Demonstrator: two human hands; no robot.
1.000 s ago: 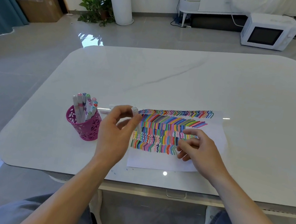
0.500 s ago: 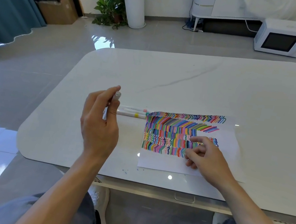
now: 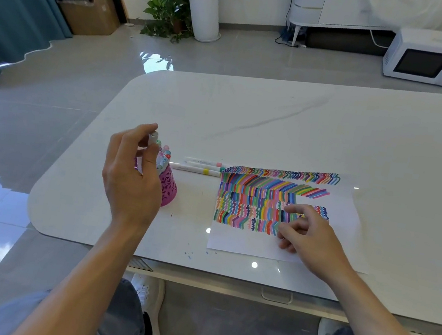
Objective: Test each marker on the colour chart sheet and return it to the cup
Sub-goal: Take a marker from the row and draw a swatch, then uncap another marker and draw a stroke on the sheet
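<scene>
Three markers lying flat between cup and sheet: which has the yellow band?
The nearest marker, lowest in view. The farthest marker has a pink band; the middle marker ends in green.

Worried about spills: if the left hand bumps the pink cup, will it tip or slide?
Likely tippy: markers stand well above the rim of the pink cup, so it looks top-heavy. It may slide first, since the table looks glossy. Its cut-out wall suggests little weight.
</scene>
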